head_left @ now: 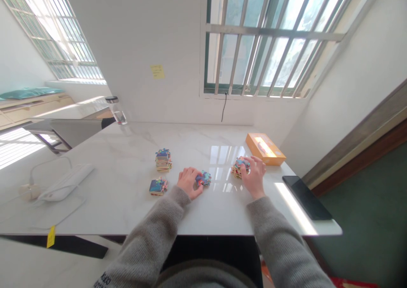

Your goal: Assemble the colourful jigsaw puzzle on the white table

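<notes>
My left hand point(190, 183) is curled around the left side of a small bunch of blue and red jigsaw puzzle pieces point(205, 178) at the middle of the table. My right hand point(255, 175) grips a stack of puzzle pieces point(237, 170) from its right side, thumb in front and fingers over the top. Part of that stack is hidden by the fingers. Left of my left hand stand two more piles: a tall stack of puzzle pieces point(163, 161) and, nearer to me, a low stack with a dark blue top point(158, 186).
An orange box point(265, 148) lies behind my right hand. A black phone or tablet point(307, 198) rests along the right edge of the white table point(133, 152). A clear bottle point(117, 110) stands at the far left corner, with a white power strip point(67, 183) and cables nearer.
</notes>
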The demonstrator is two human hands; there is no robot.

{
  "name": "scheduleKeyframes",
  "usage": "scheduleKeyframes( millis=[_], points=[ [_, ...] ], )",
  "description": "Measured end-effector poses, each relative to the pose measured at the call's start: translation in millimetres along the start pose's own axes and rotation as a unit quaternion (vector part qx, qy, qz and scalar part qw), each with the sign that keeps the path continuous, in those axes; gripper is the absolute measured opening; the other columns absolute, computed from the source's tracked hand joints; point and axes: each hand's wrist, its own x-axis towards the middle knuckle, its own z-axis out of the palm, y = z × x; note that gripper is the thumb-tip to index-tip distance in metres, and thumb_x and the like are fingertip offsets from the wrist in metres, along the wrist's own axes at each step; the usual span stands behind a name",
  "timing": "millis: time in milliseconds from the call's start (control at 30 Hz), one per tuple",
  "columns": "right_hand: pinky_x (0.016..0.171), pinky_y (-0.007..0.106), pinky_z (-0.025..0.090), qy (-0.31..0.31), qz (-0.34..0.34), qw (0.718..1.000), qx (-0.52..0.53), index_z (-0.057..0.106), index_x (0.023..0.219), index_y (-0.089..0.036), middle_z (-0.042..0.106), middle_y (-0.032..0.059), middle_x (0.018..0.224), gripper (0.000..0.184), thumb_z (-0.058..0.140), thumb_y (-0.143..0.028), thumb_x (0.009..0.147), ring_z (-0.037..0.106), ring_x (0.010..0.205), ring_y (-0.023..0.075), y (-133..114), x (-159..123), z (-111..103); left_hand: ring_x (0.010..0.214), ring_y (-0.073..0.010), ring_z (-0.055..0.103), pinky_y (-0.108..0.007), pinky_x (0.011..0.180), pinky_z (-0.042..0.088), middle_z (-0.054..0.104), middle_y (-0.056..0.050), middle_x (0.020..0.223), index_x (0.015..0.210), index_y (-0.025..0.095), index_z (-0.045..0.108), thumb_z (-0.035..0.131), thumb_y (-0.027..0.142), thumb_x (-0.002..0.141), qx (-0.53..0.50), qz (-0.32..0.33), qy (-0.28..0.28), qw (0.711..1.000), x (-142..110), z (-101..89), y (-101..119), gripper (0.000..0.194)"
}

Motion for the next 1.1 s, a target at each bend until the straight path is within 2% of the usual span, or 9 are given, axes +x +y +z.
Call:
scheduleKeyframes(
  millis=[133, 333, 433, 533, 667, 767, 900, 1000, 1100],
  points=[
    [0.100, 0.049, 0.035, 0.047, -0.062, 0.997, 0.015, 0.059, 0.121, -0.021, 0.054, 0.0121, 0.122, 0.031, 0.051, -0.026, 0.092, 0.049, 0.116, 0.0293, -14, -8, -2, 0.101, -0.0287, 0.055, -0.043, 0.085, 0.038, 0.065, -0.007, 0.104, 0.104, 0.023, 0.058, 0.065, 0.024, 0.073, 0.011, -0.009, -0.006, 1.000, -1, 1.8, -4, 0.032],
    [0.098, 0.046, 0.041, -0.054, -0.162, 0.981, 0.091, 0.058, 0.121, -0.023, 0.056, 0.0101, 0.115, 0.031, 0.049, -0.016, 0.091, 0.052, 0.111, 0.0266, -50, -30, 3, 0.097, -0.0273, 0.058, -0.042, 0.084, 0.040, 0.066, -0.005, 0.099, 0.103, 0.023, 0.057, 0.067, 0.025, 0.072, -0.001, -0.018, 0.011, 1.000, 0, 4.1, -9, 0.032],
    [0.097, 0.046, 0.043, -0.094, -0.132, 0.973, 0.162, 0.058, 0.118, -0.022, 0.057, 0.0104, 0.112, 0.027, 0.047, -0.018, 0.093, 0.053, 0.110, 0.0260, -63, -36, 5, 0.095, -0.0266, 0.058, -0.043, 0.085, 0.042, 0.065, -0.006, 0.099, 0.101, 0.022, 0.057, 0.068, 0.025, 0.073, -0.029, 0.015, 0.070, 0.997, 2, 2.5, -8, 0.031],
    [0.090, 0.040, 0.046, -0.141, -0.058, 0.958, 0.244, 0.056, 0.119, -0.021, 0.061, 0.0064, 0.097, 0.025, 0.046, -0.024, 0.097, 0.057, 0.095, 0.0219, -70, -38, 9, 0.097, -0.0260, 0.057, -0.043, 0.089, 0.044, 0.064, -0.007, 0.102, 0.100, 0.022, 0.056, 0.071, 0.024, 0.073, -0.053, 0.067, 0.120, 0.989, 3, 1.2, -4, 0.031],
    [0.076, 0.032, 0.048, -0.243, 0.032, 0.898, 0.366, 0.049, 0.128, -0.020, 0.060, -0.0005, 0.081, 0.035, 0.051, -0.036, 0.097, 0.057, 0.076, 0.0164, -78, -42, 17, 0.097, -0.0254, 0.057, -0.041, 0.088, 0.046, 0.063, -0.007, 0.103, 0.101, 0.023, 0.056, 0.074, 0.026, 0.075, -0.065, 0.098, 0.137, 0.984, 2, 4.6, 3, 0.032],
    [0.072, 0.030, 0.048, -0.277, 0.073, 0.862, 0.419, 0.051, 0.125, -0.019, 0.058, -0.0017, 0.078, 0.037, 0.054, -0.040, 0.095, 0.059, 0.073, 0.0161, -81, -43, 22, 0.096, -0.0255, 0.057, -0.042, 0.088, 0.046, 0.063, -0.007, 0.102, 0.101, 0.024, 0.056, 0.077, 0.026, 0.074, -0.061, 0.099, 0.136, 0.984, 0, 7.6, 7, 0.034],
    [0.070, 0.030, 0.047, -0.253, 0.093, 0.868, 0.417, 0.053, 0.122, -0.018, 0.055, -0.0026, 0.075, 0.034, 0.051, -0.039, 0.095, 0.058, 0.071, 0.0158, -78, -40, 23, 0.096, -0.0264, 0.056, -0.042, 0.088, 0.047, 0.062, -0.008, 0.105, 0.106, 0.024, 0.056, 0.077, 0.027, 0.071, -0.064, 0.116, 0.132, 0.982, -3, 3.7, 11, 0.041],
    [0.072, 0.030, 0.046, -0.244, 0.061, 0.888, 0.384, 0.052, 0.124, -0.018, 0.052, -0.0024, 0.076, 0.033, 0.047, -0.035, 0.096, 0.054, 0.071, 0.0153, -73, -38, 20, 0.104, -0.0276, 0.055, -0.044, 0.093, 0.045, 0.061, -0.009, 0.114, 0.111, 0.024, 0.056, 0.073, 0.021, 0.070, -0.072, 0.123, 0.119, 0.983, -5, -1.3, 13, 0.045],
    [0.070, 0.030, 0.044, -0.270, 0.018, 0.891, 0.366, 0.048, 0.135, -0.018, 0.051, -0.0024, 0.076, 0.039, 0.044, -0.032, 0.098, 0.051, 0.069, 0.0150, -71, -38, 18, 0.112, -0.0290, 0.054, -0.045, 0.097, 0.043, 0.062, -0.008, 0.125, 0.114, 0.026, 0.056, 0.070, 0.014, 0.064, -0.070, 0.138, 0.075, 0.985, -6, -2.3, 14, 0.053]
  ],
)
